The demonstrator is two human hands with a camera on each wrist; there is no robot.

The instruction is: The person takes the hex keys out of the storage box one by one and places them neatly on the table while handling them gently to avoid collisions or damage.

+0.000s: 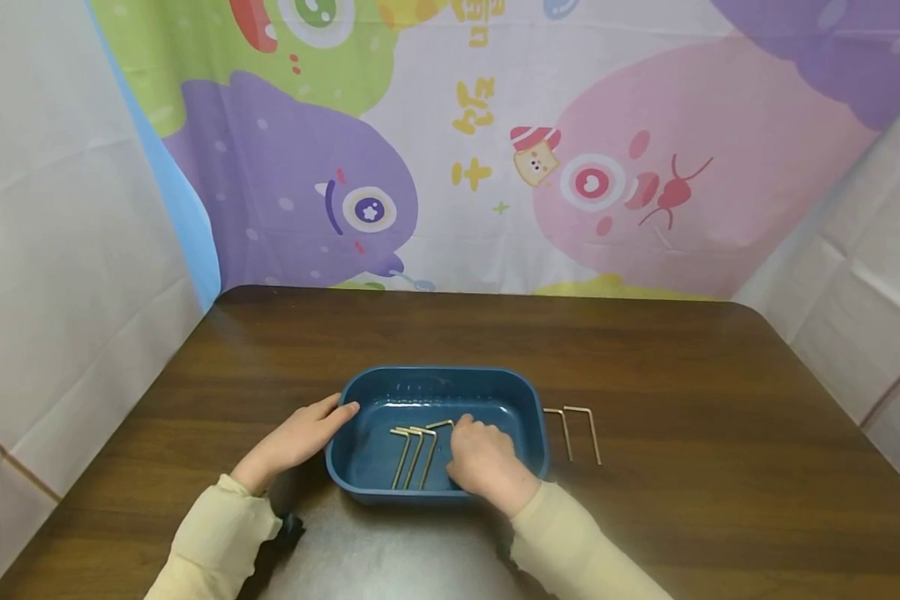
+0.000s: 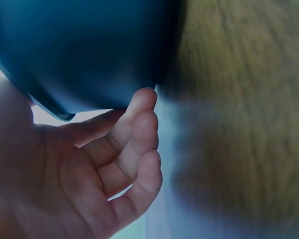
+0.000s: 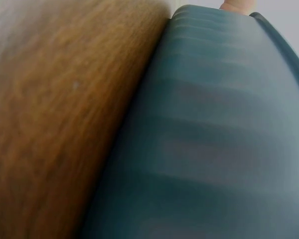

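Note:
A dark blue plastic basin [image 1: 435,382] stands on the wooden table. My left hand [image 1: 309,429] grips its left end, thumb over the rim and fingers against the outer wall [image 2: 89,59]. Inside the basin, my right hand [image 1: 487,458] has its fingers curled round a brass-coloured L-shaped Allen key [image 1: 439,425]; only the short arm shows and the rest is hidden by the hand. Just left of it, three similar Allen keys [image 1: 414,458] lie side by side on the basin floor. Two more Allen keys [image 1: 585,433] lie on the table at the basin's right.
The brown wooden table [image 1: 682,375] reaches back to a cartoon-printed cloth [image 1: 480,250]. A small black object [image 1: 291,530] shows by the left sleeve. In the right wrist view, the basin's ribbed outer wall [image 3: 214,124] fills most of the picture, with a fingertip [image 3: 237,5] at its far end.

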